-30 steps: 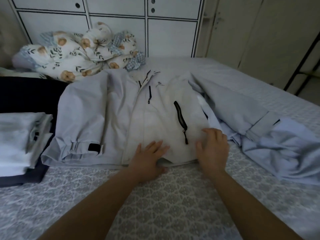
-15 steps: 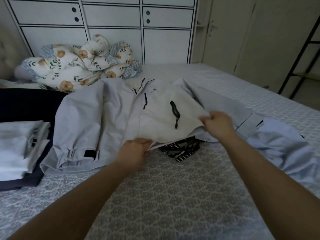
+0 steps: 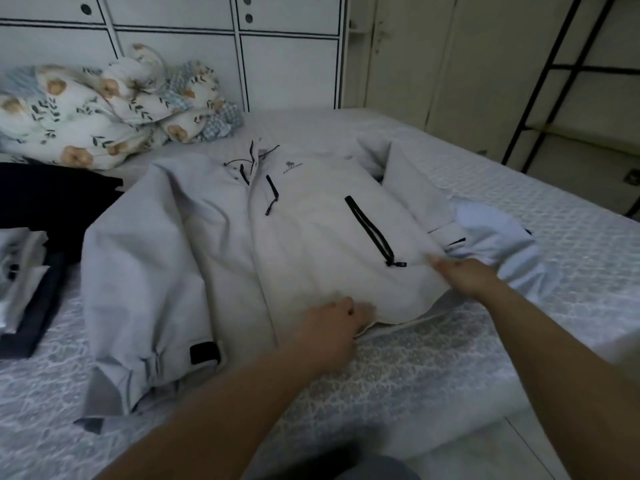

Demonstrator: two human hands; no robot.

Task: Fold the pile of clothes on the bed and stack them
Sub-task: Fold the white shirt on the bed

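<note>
A pale grey zip jacket [image 3: 214, 258] lies front-up across the bed [image 3: 398, 386], collar away from me, its left sleeve spread toward the bed's left. My left hand [image 3: 332, 323] grips the jacket's bottom hem near the middle, fingers curled over the edge. Further right, my right hand [image 3: 467, 273] holds the hem just below the black pocket zip; it is blurred. A light blue garment [image 3: 502, 244] lies crumpled beside the jacket's right sleeve. At the left edge sits a stack of folded clothes [image 3: 24, 282], white pieces on dark ones.
A dark garment [image 3: 52, 199] lies behind the folded stack. A floral quilt [image 3: 104, 109] is bunched at the head of the bed against white cupboard doors [image 3: 287, 67]. A black metal frame [image 3: 540, 98] stands off the right side.
The jacket's front hem, lifted half a second ago over a black-and-white patterned item, is down again and covers it. Both hands came lower and nearer with the hem.
</note>
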